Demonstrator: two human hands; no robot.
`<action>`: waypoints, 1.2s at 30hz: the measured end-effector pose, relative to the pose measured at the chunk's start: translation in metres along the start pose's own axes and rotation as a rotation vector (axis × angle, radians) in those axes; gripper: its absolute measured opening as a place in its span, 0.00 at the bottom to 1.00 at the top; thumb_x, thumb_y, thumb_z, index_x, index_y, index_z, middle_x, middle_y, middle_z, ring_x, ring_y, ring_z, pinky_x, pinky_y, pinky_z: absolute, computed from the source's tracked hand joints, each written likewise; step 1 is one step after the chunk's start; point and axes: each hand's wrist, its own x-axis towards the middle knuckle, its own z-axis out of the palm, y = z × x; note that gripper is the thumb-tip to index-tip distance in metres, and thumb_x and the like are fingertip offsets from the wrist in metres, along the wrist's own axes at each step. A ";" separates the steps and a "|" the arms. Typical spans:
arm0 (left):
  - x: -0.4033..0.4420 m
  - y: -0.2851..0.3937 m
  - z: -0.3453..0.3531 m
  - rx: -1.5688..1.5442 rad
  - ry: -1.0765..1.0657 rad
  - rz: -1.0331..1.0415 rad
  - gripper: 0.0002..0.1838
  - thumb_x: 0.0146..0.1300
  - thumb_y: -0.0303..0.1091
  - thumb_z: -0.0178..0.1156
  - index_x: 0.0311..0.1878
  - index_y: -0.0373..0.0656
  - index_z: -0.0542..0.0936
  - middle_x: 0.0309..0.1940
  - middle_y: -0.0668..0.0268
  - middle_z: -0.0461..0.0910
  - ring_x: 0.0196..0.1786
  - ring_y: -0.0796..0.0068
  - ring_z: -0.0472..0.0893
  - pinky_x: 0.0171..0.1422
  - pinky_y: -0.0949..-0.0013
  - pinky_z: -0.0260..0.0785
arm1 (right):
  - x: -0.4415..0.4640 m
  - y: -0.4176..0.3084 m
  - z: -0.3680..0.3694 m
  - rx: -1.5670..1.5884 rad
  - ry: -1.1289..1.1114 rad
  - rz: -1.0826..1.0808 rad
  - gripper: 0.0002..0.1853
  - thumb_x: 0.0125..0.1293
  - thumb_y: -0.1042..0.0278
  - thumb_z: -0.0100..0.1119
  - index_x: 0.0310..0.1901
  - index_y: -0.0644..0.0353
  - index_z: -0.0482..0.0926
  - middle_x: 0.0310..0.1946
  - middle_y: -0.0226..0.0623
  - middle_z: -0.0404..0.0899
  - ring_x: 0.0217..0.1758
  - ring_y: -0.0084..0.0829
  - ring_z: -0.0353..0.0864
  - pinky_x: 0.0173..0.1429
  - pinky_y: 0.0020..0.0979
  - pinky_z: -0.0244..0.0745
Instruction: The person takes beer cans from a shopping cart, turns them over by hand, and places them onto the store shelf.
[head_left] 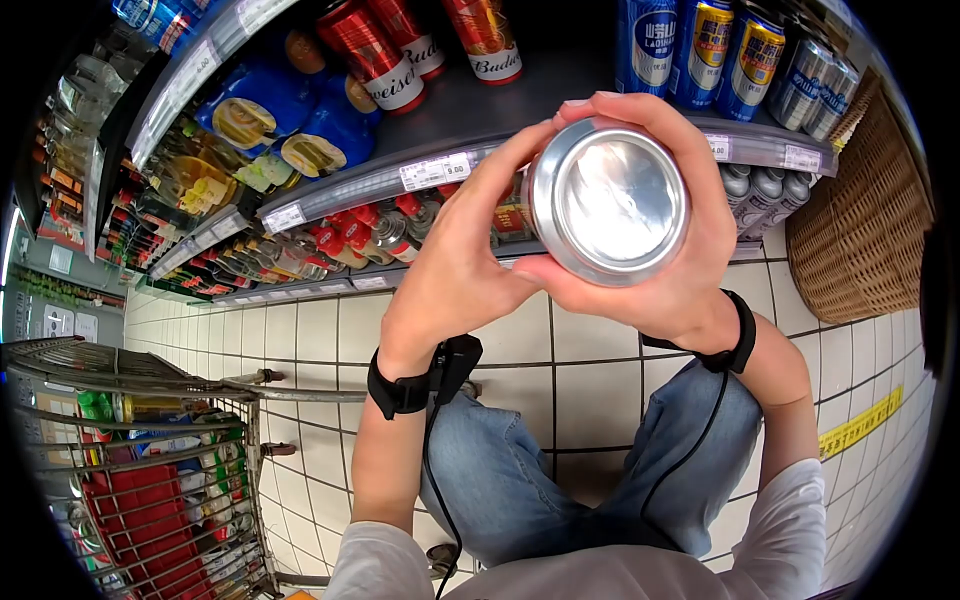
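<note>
We had a silver can (pixel 618 205) raised in front of us, over the shelf's front edge, its bare round end turned up to our view. Our right hand (pixel 700 215) wrapped its right side, fingers curled over the far rim and thumb along the near one. Our left hand (pixel 455 255) was cupped in a wide curve at the left side, fingertips at the far rim, so both hands had hold of it. Black straps (pixel 740 330) circled our wrists.

Behind the can ran the dark shelf (pixel 540 85), where red cans (pixel 372 60) stood to the left and blue cans (pixel 645 45) to the right. Bottles (pixel 390 230) lined the level below. A wicker basket (pixel 860 215) stood at the right, and a wire shopping cart (pixel 130 383) was at our left on the tiled floor (pixel 310 330).
</note>
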 end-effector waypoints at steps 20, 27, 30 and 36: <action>0.001 0.023 -0.016 -1.383 -0.019 -0.348 0.23 0.78 0.51 0.46 0.58 0.41 0.76 0.49 0.62 0.82 0.50 0.69 0.83 0.57 0.63 0.75 | 0.005 -0.006 0.002 0.091 -0.280 -0.355 0.33 0.52 0.64 0.81 0.58 0.50 0.72 0.58 0.48 0.78 0.63 0.54 0.78 0.72 0.69 0.58; 0.001 0.026 -0.023 -0.862 0.372 -0.364 0.25 0.77 0.51 0.51 0.61 0.37 0.75 0.52 0.59 0.83 0.52 0.70 0.84 0.57 0.66 0.76 | 0.022 -0.005 -0.020 0.109 -0.463 -0.219 0.47 0.47 0.46 0.82 0.64 0.65 0.71 0.65 0.54 0.74 0.69 0.56 0.72 0.74 0.53 0.60; 0.001 0.026 -0.022 -0.587 0.525 -0.273 0.25 0.72 0.45 0.62 0.61 0.33 0.73 0.50 0.58 0.83 0.52 0.72 0.83 0.57 0.68 0.75 | 0.016 -0.008 -0.009 0.028 -0.261 0.231 0.41 0.57 0.58 0.76 0.67 0.69 0.68 0.63 0.48 0.76 0.68 0.39 0.74 0.67 0.38 0.71; 0.000 0.023 -0.016 -0.318 0.424 -0.004 0.36 0.62 0.30 0.72 0.69 0.34 0.63 0.57 0.57 0.79 0.57 0.70 0.81 0.63 0.64 0.74 | 0.011 0.013 0.004 0.080 -0.400 0.557 0.48 0.50 0.49 0.81 0.66 0.71 0.68 0.57 0.53 0.77 0.57 0.49 0.81 0.60 0.41 0.77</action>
